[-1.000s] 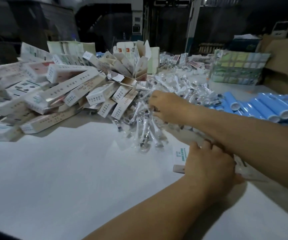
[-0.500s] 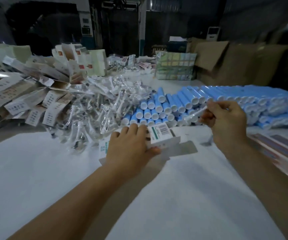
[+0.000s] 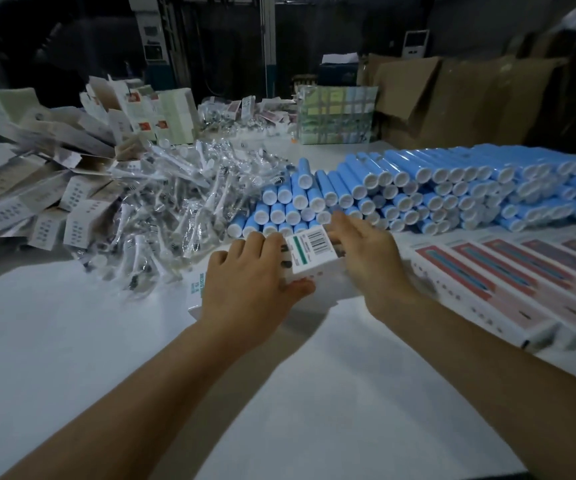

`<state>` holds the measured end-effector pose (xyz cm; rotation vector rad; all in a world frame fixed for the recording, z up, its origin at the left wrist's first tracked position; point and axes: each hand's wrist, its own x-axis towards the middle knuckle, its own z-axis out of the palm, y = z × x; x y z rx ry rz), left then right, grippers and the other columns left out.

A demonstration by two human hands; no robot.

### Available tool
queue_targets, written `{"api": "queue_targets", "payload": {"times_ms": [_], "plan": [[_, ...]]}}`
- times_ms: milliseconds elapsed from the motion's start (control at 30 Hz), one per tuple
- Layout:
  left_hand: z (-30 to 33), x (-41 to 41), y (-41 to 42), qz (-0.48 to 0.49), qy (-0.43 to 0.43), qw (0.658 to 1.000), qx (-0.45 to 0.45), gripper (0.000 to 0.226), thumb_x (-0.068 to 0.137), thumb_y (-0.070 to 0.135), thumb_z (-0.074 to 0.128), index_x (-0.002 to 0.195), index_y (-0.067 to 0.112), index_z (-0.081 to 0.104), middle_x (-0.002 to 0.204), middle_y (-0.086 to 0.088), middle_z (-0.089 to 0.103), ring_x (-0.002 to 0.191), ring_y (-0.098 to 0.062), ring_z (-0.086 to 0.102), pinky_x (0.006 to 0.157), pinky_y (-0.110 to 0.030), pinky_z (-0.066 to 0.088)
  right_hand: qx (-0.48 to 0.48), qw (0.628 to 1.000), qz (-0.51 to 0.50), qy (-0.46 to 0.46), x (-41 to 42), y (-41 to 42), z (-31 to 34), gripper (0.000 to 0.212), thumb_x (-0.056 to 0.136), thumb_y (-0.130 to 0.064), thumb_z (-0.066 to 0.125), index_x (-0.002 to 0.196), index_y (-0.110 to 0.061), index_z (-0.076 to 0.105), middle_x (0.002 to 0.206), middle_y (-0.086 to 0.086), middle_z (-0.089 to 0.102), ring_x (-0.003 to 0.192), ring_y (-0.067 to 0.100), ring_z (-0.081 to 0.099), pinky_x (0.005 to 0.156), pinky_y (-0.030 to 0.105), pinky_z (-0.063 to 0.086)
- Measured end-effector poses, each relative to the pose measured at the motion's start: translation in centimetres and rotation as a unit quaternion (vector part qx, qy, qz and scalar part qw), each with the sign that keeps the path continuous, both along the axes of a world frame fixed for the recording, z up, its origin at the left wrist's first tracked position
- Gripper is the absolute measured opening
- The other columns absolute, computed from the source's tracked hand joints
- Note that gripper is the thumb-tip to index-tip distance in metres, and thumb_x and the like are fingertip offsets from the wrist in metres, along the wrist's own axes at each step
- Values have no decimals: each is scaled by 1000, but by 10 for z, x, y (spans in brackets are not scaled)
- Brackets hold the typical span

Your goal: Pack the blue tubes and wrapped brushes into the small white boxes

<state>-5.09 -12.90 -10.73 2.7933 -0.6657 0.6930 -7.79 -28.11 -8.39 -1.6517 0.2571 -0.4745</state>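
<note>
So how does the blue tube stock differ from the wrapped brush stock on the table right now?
The blue tubes lie in an ordered stack, white caps facing the person; the wrapped brushes sit in a loose jumble pointing every way. The tubes are bare, opaque blue; the brushes are white in clear, glinting wrap. The tubes lie right of centre, the brushes left of them. Both piles rest on the white table, just beyond the left hand and right hand.

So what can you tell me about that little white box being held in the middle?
The white box looks like thin card, with a barcode and a green stripe printed on its end flap. It lies low over the white table, before the blue tubes. The left hand grips it; the right hand touches its far end.
</note>
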Motion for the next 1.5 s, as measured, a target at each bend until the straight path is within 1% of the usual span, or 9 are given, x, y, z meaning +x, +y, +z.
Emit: {"api": "queue_targets", "payload": {"times_ms": [133, 233, 333, 400, 567, 700, 1000, 1300, 1500], "plan": [[0, 6, 7, 18, 4, 1000, -7, 78, 71, 74, 29, 130, 25, 37, 122, 4, 47, 110, -20, 43, 87, -35, 30, -2, 997, -71, 8, -4, -14, 6, 34, 98, -42, 44, 79, -28, 68, 93, -2, 71, 84, 15, 65, 75, 34, 52], [1, 10, 11, 39, -1, 999, -30, 73, 72, 74, 33, 125, 23, 41, 119, 3, 48, 108, -21, 44, 85, -35, 30, -30, 991, -112, -59, -11, -18, 3, 24, 95, -24, 52, 85, -12, 70, 83, 6, 66, 66, 4, 54, 63, 22, 47], [1, 12, 11, 50, -6, 998, -44, 69, 76, 71, 40, 125, 23, 40, 120, 2, 48, 108, -22, 44, 85, -36, 30, -39, 994, -32, -101, -20, -6, 0, 23, 95, -16, 54, 80, -25, 68, 66, -7, 66, 63, 4, 61, 59, 19, 53], [0, 14, 11, 53, -9, 998, -40, 70, 76, 70, 42, 127, 23, 39, 122, 2, 48, 110, -22, 44, 87, -37, 31, -89, 990, 3, -110, -23, 1, -4, 24, 96, -15, 53, 85, -31, 67, 73, -11, 69, 72, 5, 66, 61, 16, 53], [-1, 14, 12, 47, -14, 998, -37, 74, 74, 71, 42, 129, 23, 39, 122, 2, 47, 111, -23, 44, 89, -36, 30, -101, 990, -4, -102, -23, 2, -8, 23, 95, -13, 54, 113, -12, 69, 93, -8, 69, 72, -4, 65, 59, 7, 47], [-1, 12, 12, 39, -23, 998, -31, 74, 74, 70, 40, 129, 21, 41, 122, -1, 48, 110, -24, 45, 90, -37, 30, -76, 993, -1, -92, -21, 1, -7, 28, 94, -9, 55, 90, -32, 71, 100, -6, 71, 79, -1, 67, 65, 14, 53], [-5, 7, 10, 51, -56, 997, 27, 76, 80, 68, 46, 136, 17, 39, 128, -5, 49, 114, -27, 43, 89, -38, 26, -110, 992, 40, -40, -19, 4, -18, 47, 93, -8, 57, 138, -15, 49, 125, 2, 65, 107, 10, 64, 83, 21, 55], [-2, -6, 4, 4, -74, 996, 58, 75, 76, 60, 63, 129, 9, 52, 115, -11, 58, 102, -32, 54, 84, -43, 39, -77, 996, 48, 25, -14, -3, -10, 59, 91, -10, 60, 145, -20, 38, 63, -10, 64, 43, -1, 51, 39, 12, 39], [-3, -7, 4, 5, -65, 997, 51, 75, 81, 65, 52, 136, 15, 42, 123, -5, 52, 110, -27, 47, 91, -39, 33, -81, 996, 43, 0, -19, 1, -10, 17, 92, -10, 59, 91, -27, 64, 61, -10, 59, 41, -3, 51, 35, 10, 36]]}}
